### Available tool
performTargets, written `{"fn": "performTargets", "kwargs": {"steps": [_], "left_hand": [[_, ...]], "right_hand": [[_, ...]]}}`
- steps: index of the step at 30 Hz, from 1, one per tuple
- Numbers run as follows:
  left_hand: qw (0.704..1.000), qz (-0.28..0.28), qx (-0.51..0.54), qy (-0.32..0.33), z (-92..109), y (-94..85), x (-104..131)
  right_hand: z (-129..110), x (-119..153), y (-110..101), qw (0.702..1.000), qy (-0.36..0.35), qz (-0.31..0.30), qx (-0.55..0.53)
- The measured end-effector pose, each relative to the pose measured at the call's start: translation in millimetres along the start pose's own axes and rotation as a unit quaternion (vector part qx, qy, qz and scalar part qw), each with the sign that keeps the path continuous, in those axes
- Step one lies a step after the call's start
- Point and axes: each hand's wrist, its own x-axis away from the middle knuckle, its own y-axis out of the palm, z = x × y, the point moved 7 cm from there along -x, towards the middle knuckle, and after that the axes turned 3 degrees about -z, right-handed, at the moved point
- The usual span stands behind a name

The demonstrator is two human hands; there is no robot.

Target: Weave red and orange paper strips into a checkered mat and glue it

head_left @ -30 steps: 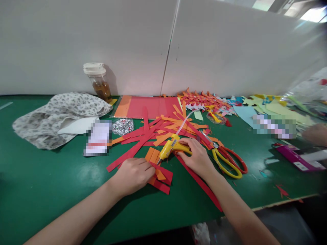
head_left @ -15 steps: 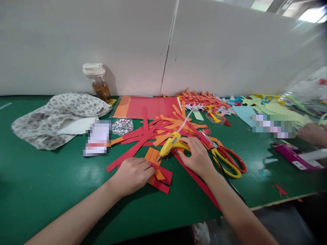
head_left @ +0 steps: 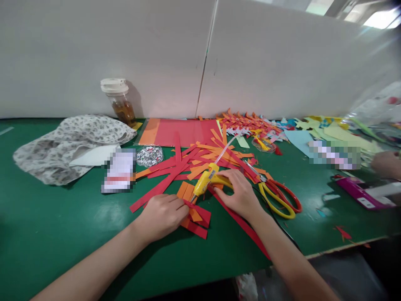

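My right hand (head_left: 239,193) is closed round the handle of a yellow hot glue gun (head_left: 205,182), with a pale glue stick (head_left: 226,149) poking out of its back. Its nozzle points down and left, at the woven strips near my left fingers. With my left hand (head_left: 166,215) I grip a small weave of red and orange paper strips (head_left: 200,214), fingers pressed together over its left side. Part of the weave is hidden under that hand. More loose red and orange strips (head_left: 175,171) lie in a pile behind the glue gun.
Scissors (head_left: 277,198) with red and yellow handles lie right of my right hand. Behind are a lidded drink bottle (head_left: 120,102), patterned cloth (head_left: 75,142), a bag of googly eyes (head_left: 149,156) and red woven paper pieces (head_left: 244,123). Another person's hand (head_left: 387,164) is at the far right.
The glue gun has shifted slightly left and down, so its nozzle now sits closer to my left fingers. My left hand has stayed nearly still on the woven strips.
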Motion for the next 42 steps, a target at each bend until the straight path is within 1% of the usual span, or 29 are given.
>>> {"fn": "performTargets", "kwargs": {"steps": [3,8,12,13,15,18,20,21,23,24,25,26,28,30,32,36,38,42], "left_hand": [[1.000,-0.003,0.000,0.000,0.2,0.5,0.1],[1.000,-0.003,0.002,-0.001,-0.3,2.4,1.0],[1.000,-0.007,0.004,-0.002,-0.7,3.1,1.2],[1.000,-0.008,0.003,-0.003,-0.8,3.2,1.3],[1.000,-0.009,0.004,-0.006,-1.3,3.3,1.3],[1.000,-0.012,0.010,-0.010,-2.3,4.6,1.2],[1.000,-0.016,0.015,-0.015,-3.3,5.9,0.9],[1.000,-0.017,0.017,-0.018,-3.8,6.3,0.8],[0.999,-0.016,0.019,-0.024,-4.8,6.3,0.6],[0.999,-0.016,0.020,-0.027,-5.1,6.2,0.6],[0.999,-0.015,0.020,-0.030,-5.4,5.9,0.6],[0.999,-0.017,0.021,-0.031,-5.6,5.8,0.7],[0.999,-0.021,0.026,-0.033,-6.2,6.1,1.0],[0.998,-0.027,0.040,-0.042,-8.5,7.2,1.5],[0.995,-0.036,0.067,-0.062,-13.4,9.9,2.2],[0.986,-0.050,0.116,-0.106,-23.6,16.2,3.9],[0.983,-0.055,0.128,-0.121,-26.3,17.5,4.4],[0.972,-0.086,0.165,-0.145,-30.2,17.7,4.5]], "right_hand": [[-3.0,0.0,4.4,0.999,-0.015,-0.032,0.008],[2.0,-0.4,0.0,1.000,0.010,0.000,0.010],[-2.3,-0.9,7.0,0.999,-0.009,-0.044,0.002],[-2.0,-1.1,7.5,0.999,-0.008,-0.045,0.004],[3.6,-1.2,5.7,1.000,0.014,-0.023,0.015],[19.6,0.3,2.2,0.996,0.074,0.018,0.044],[27.1,1.1,1.1,0.993,0.102,0.023,0.059],[27.0,0.7,0.0,0.993,0.102,0.023,0.061],[17.4,-1.6,-3.6,0.996,0.071,0.016,0.042],[8.7,-2.9,-6.8,0.999,0.046,0.016,0.021],[-0.9,-4.1,-8.4,1.000,0.024,0.004,-0.006],[-11.6,-5.0,-8.6,0.999,0.001,-0.016,-0.036],[-32.8,-4.7,-3.4,0.993,-0.039,-0.077,-0.084],[-47.6,-2.1,7.0,0.984,-0.055,-0.138,-0.101],[-56.6,0.8,16.0,0.979,-0.070,-0.166,-0.098],[-60.1,4.4,24.4,0.974,-0.057,-0.192,-0.104],[-59.2,5.4,24.0,0.974,-0.031,-0.201,-0.099],[-58.1,6.6,25.5,0.976,0.018,-0.209,-0.060]]}}
